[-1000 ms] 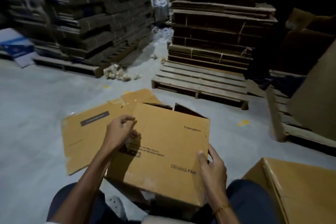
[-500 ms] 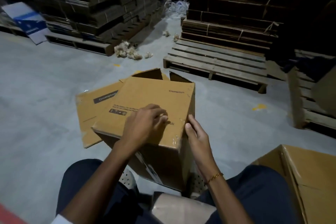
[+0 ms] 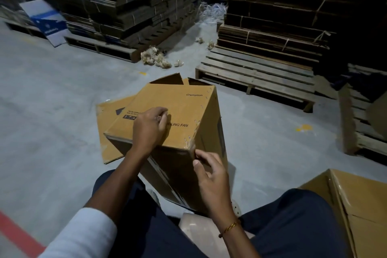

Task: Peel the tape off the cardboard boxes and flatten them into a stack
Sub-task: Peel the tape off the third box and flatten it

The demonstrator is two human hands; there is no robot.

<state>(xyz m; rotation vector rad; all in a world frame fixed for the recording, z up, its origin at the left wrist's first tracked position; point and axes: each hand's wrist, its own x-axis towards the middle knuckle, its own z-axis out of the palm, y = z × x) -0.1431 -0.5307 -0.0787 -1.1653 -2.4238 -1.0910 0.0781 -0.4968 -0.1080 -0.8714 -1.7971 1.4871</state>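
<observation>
Left hand curled, pressing box top, right hand fingers pinching at tape on near corner; best lift edge first, peel slow.

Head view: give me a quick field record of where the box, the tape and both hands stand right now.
box in work: brown ceiling fan box, tilted between the knees, far flaps open
tape: clear strip on the near right corner, crinkled, not yet off
left hand: fingers curled, resting on the top panel; holding anything: cannot tell
right hand: fingertips at the taped corner, picking at the tape's edge
flattened so far: one flat box on the floor behind
waiting: another box at the right
</observation>
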